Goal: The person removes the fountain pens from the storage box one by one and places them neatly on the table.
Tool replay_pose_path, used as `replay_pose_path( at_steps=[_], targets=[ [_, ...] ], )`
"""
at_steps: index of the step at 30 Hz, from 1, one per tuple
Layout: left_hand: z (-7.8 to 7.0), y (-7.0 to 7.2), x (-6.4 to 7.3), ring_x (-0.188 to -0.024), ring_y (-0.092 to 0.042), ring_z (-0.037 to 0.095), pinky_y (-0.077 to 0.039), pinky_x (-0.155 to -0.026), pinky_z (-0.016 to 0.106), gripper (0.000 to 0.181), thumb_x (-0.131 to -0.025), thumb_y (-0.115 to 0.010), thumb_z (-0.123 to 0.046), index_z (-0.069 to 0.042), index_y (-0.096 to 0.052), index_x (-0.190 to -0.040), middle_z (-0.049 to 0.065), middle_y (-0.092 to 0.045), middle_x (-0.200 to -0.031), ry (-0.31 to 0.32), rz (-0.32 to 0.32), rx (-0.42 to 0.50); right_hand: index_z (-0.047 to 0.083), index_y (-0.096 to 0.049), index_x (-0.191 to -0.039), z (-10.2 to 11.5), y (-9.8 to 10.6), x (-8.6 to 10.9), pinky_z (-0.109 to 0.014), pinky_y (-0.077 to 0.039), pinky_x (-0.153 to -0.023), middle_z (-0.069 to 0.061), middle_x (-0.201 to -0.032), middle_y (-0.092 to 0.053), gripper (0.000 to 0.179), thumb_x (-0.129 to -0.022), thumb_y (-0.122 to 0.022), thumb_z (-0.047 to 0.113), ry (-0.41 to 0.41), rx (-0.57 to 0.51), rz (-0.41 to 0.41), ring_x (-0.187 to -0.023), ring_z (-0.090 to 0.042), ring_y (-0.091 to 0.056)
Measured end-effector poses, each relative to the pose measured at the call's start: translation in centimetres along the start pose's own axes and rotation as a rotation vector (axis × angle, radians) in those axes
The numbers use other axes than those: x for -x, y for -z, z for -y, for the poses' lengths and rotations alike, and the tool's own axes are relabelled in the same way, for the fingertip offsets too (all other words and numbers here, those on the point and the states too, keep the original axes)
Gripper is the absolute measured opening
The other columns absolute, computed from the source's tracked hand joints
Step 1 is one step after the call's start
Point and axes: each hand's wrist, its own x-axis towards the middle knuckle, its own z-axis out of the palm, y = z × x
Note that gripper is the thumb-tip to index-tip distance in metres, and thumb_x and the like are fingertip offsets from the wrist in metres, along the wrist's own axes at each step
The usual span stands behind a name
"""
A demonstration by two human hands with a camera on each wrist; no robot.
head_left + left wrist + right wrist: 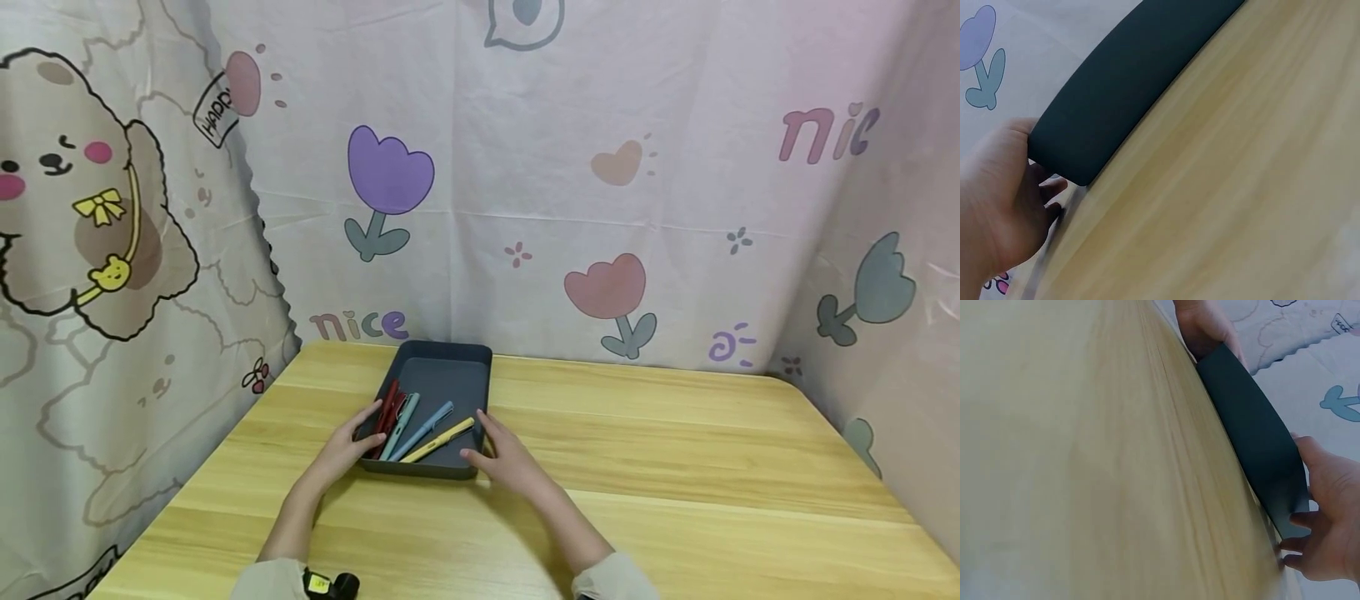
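Note:
A dark grey rectangular tray (453, 379) sits on the wooden table, its far end close to the curtain. My left hand (339, 457) grips its left wall near the front, thumb over the rim and fingers outside. On the opposite wall, my right hand (513, 460) holds the tray the same way. Inside, red pens (387, 408), a teal pen (401, 425), a light blue pen (424, 430) and a yellow pen (441, 439) lie slanted in the front half. Both wrist views show only the outer tray wall (1104, 100), so the pens are hidden there.
A light wooden table (675, 467) stretches to both sides and in front of the tray. Behind it and at both sides hangs a printed curtain (510, 200) with flowers and a bear. A black strapped device (330, 583) is at the left sleeve.

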Motion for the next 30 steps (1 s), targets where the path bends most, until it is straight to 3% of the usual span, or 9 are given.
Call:
replay_pose_path(
  at_steps=[9, 19, 26, 30],
  targets=[
    [-0.6, -0.5, 0.1, -0.129, -0.020, 0.046, -0.021, -0.100, 0.059, 0.062, -0.090, -0.060, -0.016, -0.001, -0.031, -0.142, 0.028, -0.024, -0.142, -0.020, 0.004, -0.018, 0.004, -0.026, -0.145, -0.3, 0.2, 0.5, -0.049, -0.026, -0.102, -0.019, -0.144, -0.028, 0.076, -0.088, -0.060, 0.041, -0.012, -0.012, -0.004, -0.129, -0.036, -0.027],
    [-1.4, -1.4, -0.2, -0.130, -0.019, 0.044, -0.020, -0.100, 0.059, 0.063, -0.088, -0.063, -0.014, -0.001, -0.032, -0.142, 0.027, -0.026, -0.142, -0.073, 0.010, 0.011, 0.000, -0.033, -0.141, -0.2, 1.0, 1.1, -0.047, -0.041, -0.091, -0.025, -0.138, -0.034, 0.078, -0.080, -0.072, 0.029, -0.076, -0.155, -0.036, -0.117, -0.040, -0.043],
    [-1.4, -1.3, -0.3, -0.122, -0.035, 0.044, -0.037, -0.095, 0.046, 0.065, -0.092, -0.056, -0.010, 0.001, -0.019, -0.145, 0.033, -0.031, -0.136, -0.031, 0.083, 0.223, 0.001, -0.035, -0.140, -0.9, 1.8, 1.5, -0.039, -0.047, -0.085, -0.027, -0.140, -0.030, 0.071, -0.081, -0.071, 0.012, -0.117, -0.372, -0.034, -0.119, -0.042, -0.041],
    [-1.1, -0.9, -0.1, -0.126, -0.027, 0.045, -0.031, -0.099, 0.046, 0.064, -0.093, -0.052, -0.007, 0.003, -0.016, -0.145, 0.033, -0.025, -0.139, -0.002, 0.160, 0.337, 0.001, -0.032, -0.142, -1.0, 2.4, 2.1, -0.036, -0.049, -0.082, -0.026, -0.143, -0.024, 0.064, -0.086, -0.064, 0.006, -0.149, -0.542, 0.004, -0.119, -0.042, -0.040]
  ],
)
